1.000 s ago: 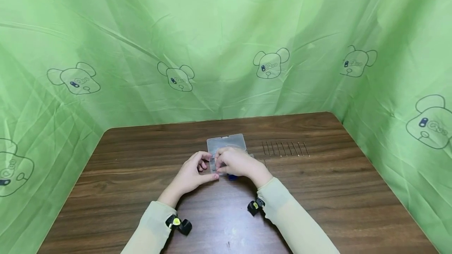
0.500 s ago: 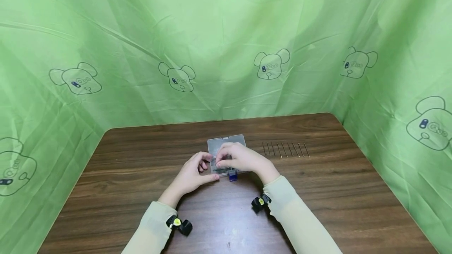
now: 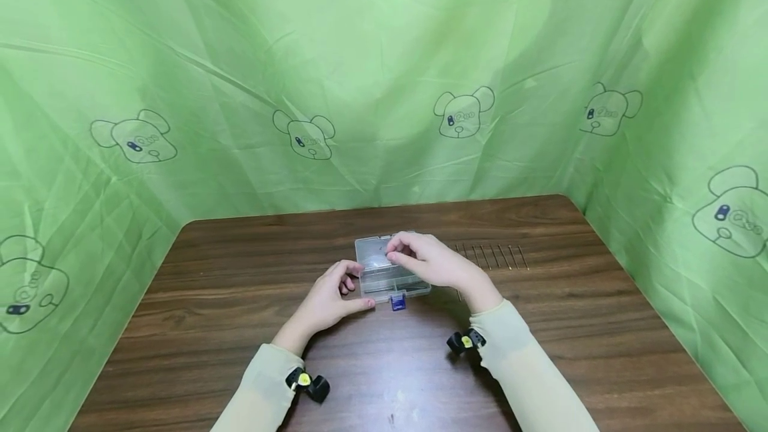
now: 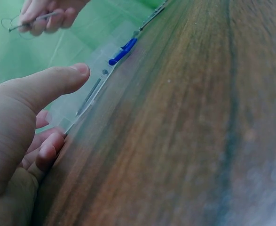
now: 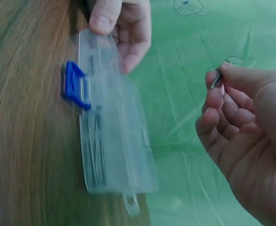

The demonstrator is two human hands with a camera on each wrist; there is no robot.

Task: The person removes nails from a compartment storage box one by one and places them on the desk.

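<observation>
A clear plastic box (image 3: 384, 280) with a blue latch (image 3: 398, 302) lies on the table, its lid (image 3: 373, 251) folded back. My left hand (image 3: 327, 299) holds the box's left end, thumb at the front edge and fingers at the side. Above the lid, my right hand (image 3: 435, 264) pinches a thin metal nail (image 4: 43, 17) between thumb and forefinger. Clear of the box, that hand shows in the right wrist view with its other fingers curled. Inside the box's compartments lie several slim dark nails (image 5: 96, 148).
On the brown wooden table (image 3: 540, 339), a row of several nails (image 3: 501, 257) lies right of the box, partly hidden by my right hand. Green cloth (image 3: 372, 152) with printed bear heads hangs behind the table and at both sides.
My right hand has lifted out of the box and moved up and to the right, a nail in its fingers. The compartments and blue latch are uncovered. My left hand stays at the box.
</observation>
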